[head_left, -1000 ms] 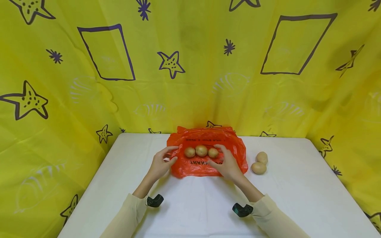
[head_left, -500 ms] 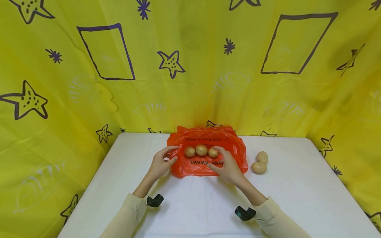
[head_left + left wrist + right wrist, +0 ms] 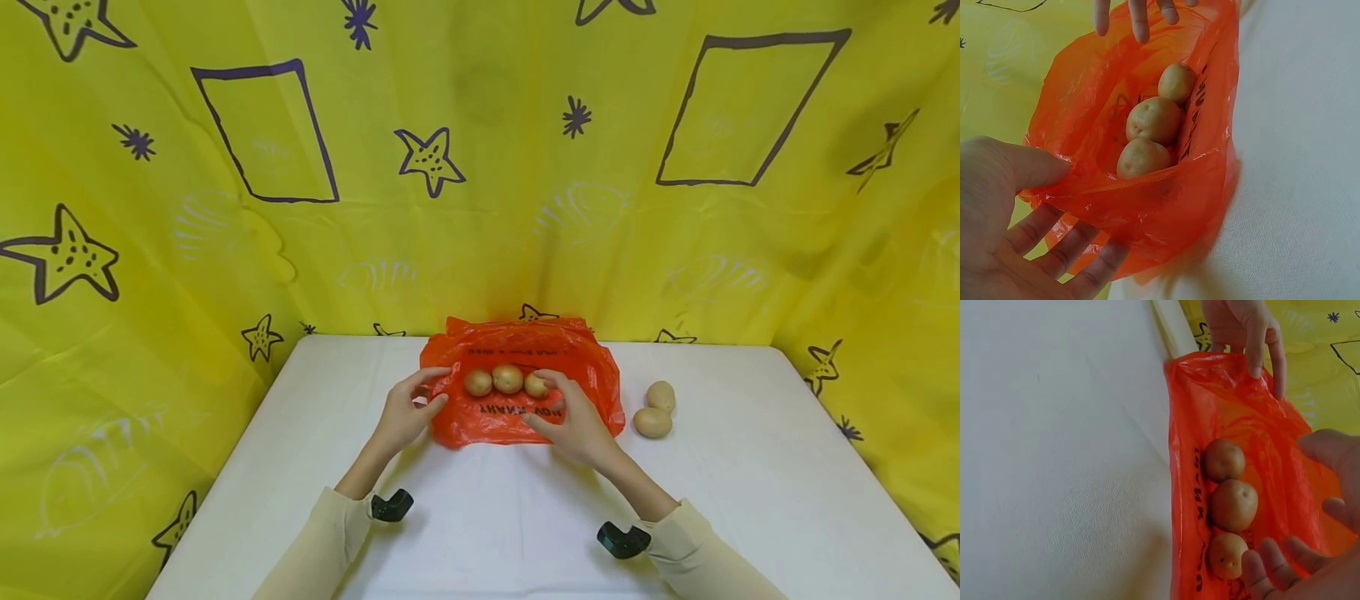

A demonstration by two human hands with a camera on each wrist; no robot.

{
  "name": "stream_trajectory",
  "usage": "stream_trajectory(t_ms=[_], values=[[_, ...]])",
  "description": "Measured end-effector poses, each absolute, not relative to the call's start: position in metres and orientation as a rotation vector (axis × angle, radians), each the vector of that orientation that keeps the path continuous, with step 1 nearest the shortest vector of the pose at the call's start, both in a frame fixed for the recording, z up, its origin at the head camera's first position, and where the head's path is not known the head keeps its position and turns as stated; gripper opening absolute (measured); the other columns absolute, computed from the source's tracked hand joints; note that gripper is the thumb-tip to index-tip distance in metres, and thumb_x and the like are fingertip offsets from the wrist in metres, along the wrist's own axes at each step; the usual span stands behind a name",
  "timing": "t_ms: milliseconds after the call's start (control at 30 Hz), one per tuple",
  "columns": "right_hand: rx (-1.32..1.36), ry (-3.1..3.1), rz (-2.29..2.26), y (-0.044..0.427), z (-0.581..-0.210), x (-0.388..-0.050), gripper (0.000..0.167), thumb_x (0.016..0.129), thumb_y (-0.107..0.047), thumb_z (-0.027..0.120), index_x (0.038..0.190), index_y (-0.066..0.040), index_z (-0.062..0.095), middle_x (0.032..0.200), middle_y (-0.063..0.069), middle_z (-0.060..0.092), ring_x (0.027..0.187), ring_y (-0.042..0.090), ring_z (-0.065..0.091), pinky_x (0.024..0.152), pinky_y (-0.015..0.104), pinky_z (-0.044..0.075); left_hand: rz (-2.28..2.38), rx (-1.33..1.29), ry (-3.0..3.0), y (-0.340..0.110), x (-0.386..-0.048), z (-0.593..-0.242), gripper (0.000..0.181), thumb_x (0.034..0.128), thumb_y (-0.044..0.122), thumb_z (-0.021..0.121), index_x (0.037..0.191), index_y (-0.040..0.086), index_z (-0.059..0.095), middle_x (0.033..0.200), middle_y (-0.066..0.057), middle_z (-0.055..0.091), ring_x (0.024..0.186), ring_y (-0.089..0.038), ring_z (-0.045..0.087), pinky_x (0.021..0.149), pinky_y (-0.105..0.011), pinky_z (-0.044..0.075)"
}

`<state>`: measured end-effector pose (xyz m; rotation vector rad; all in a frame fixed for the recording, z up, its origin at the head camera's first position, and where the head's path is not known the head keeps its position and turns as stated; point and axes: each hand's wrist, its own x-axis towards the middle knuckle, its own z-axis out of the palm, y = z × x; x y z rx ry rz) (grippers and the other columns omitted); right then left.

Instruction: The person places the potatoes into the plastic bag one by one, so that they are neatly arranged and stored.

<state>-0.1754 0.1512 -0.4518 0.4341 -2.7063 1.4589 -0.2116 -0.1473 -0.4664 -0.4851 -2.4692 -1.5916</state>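
First, two cream sleeves (image 3: 322,540) are cut off by the lower frame edge. The left hand (image 3: 405,410) holds the side of a translucent red plastic bag (image 3: 480,429) between thumb and fingers; the film obscures some fingertips. The right hand (image 3: 576,421) is spread, partly covering, in the head view, a row of three round tan potatoes (image 3: 507,379) inside the bag. Two oval tan potatoes (image 3: 652,423) lie right of it on a white table (image 3: 480,525). Beyond, a yellow printed curtain (image 3: 480,242) exceeds the frame.

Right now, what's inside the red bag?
Three potatoes sit in a row inside the red bag. Whatever is directly under them is covered, so I can't tell.
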Motion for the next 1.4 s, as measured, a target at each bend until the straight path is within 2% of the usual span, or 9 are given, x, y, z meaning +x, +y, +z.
stream_trajectory(t_ms=[167,333,533,700,933,1167,1400], values=[[0.551,-2.618,1.477,0.153,-0.451,-0.174,0.067,0.089,-0.028,0.082,0.146,-0.019,0.048,0.138,0.018,0.053,0.108,0.041,0.058,0.083,0.053,0.055,-1.604,-0.475,-2.472,-0.147,-0.212,-0.466,0.038,0.0925,0.001,0.072,0.128,0.013,0.07,0.114,-0.008,0.069,0.094,-0.026,0.064,0.074,-0.027,0.054],[0.605,-2.525,1.447,0.155,-0.45,-0.172,0.066,0.087,-0.028,0.084,0.145,-0.022,0.051,0.135,0.014,0.055,0.102,0.037,0.06,0.079,0.053,0.056,-1.602,-0.473,-2.474,-0.146,-0.211,-0.466,0.036,0.0928,0.001,0.072,0.127,0.012,0.071,0.115,-0.008,0.069,0.093,-0.026,0.064,0.074,-0.026,0.054],[0.665,-2.402,1.357,0.158,-0.451,-0.173,0.066,0.084,-0.021,0.086,0.142,-0.02,0.055,0.129,0.002,0.057,0.094,0.024,0.061,0.075,0.05,0.057,-1.603,-0.474,-2.468,-0.145,-0.212,-0.466,0.036,0.092,-0.001,0.072,0.126,0.011,0.071,0.117,-0.01,0.069,0.092,-0.026,0.067,0.072,-0.026,0.054],[0.739,-2.32,1.23,0.161,-0.45,-0.174,0.067,0.082,-0.018,0.087,0.141,-0.015,0.055,0.131,0.006,0.057,0.093,0.015,0.057,0.071,0.04,0.056,-1.608,-0.454,-2.481,-0.145,-0.212,-0.466,0.036,0.0921,-0.001,0.071,0.126,0.012,0.071,0.115,-0.009,0.069,0.094,-0.027,0.066,0.073,-0.026,0.055],[0.742,-2.275,1.134,0.17,-0.45,-0.174,0.065,0.08,-0.015,0.087,0.138,-0.013,0.058,0.132,0.01,0.057,0.098,0.018,0.058,0.075,0.031,0.052,-1.609,-0.446,-2.491,-0.145,-0.212,-0.464,0.037,0.0922,0.0,0.072,0.127,0.012,0.071,0.113,-0.009,0.069,0.094,-0.027,0.066,0.073,-0.026,0.055],[0.746,-2.205,1.091,0.18,-0.45,-0.174,0.064,0.076,-0.008,0.087,0.135,-0.009,0.061,0.128,0.012,0.059,0.091,0.014,0.059,0.073,0.021,0.051,-1.599,-0.467,-2.467,-0.145,-0.211,-0.464,0.037,0.0908,-0.002,0.072,0.126,0.01,0.071,0.111,-0.01,0.069,0.092,-0.028,0.068,0.072,-0.026,0.055],[0.753,-2.128,1.095,0.193,-0.449,-0.174,0.067,0.071,0.0,0.087,0.133,-0.005,0.061,0.118,0.013,0.06,0.085,0.022,0.055,0.071,0.025,0.049,-1.611,-0.452,-2.483,-0.146,-0.21,-0.464,0.036,0.0926,0.0,0.071,0.126,0.011,0.071,0.116,-0.009,0.069,0.095,-0.026,0.066,0.074,-0.025,0.054]])
